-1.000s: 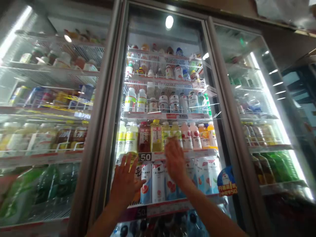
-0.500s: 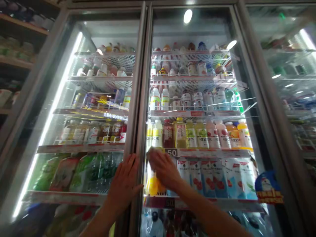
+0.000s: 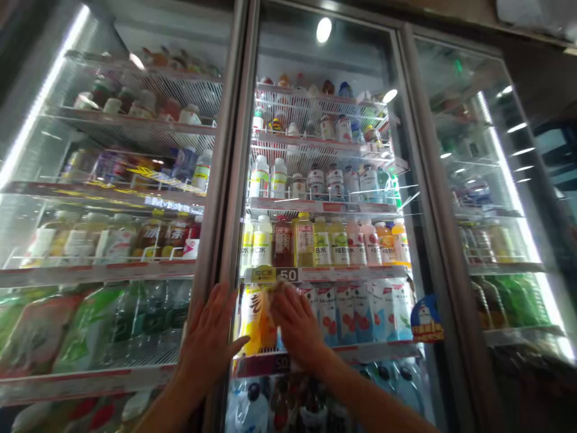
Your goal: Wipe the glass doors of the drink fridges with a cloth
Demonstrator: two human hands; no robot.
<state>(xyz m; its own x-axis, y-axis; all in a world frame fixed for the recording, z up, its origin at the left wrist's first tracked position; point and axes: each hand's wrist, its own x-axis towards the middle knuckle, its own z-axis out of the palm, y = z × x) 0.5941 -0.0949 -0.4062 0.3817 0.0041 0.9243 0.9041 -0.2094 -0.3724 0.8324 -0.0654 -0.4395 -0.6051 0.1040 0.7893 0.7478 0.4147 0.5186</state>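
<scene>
I stand before a glass-door drinks fridge (image 3: 315, 54). My left hand (image 3: 208, 344) lies flat with fingers spread on the metal post (image 3: 223, 180) between the left and middle doors. My right hand (image 3: 295, 325) presses on the middle door's glass, fingers curled over a small pale wad I cannot make out. Behind the glass near it are a yellow bottle (image 3: 251, 316) and white-and-blue cartons (image 3: 356, 310), under a shelf strip (image 3: 342, 273) with a price tag.
The left door (image 3: 112, 180) shows shelves of bottles and green bags. The right door (image 3: 478, 198) shows more drinks and a bright light strip. A blue sticker (image 3: 424, 319) sits low on the middle door. Dark bottles stand on the bottom shelf (image 3: 288, 403).
My right hand has slid left and down across the glass, from the bottle row towards the post. My left hand stayed flat by the post. The view swung left, then back.
</scene>
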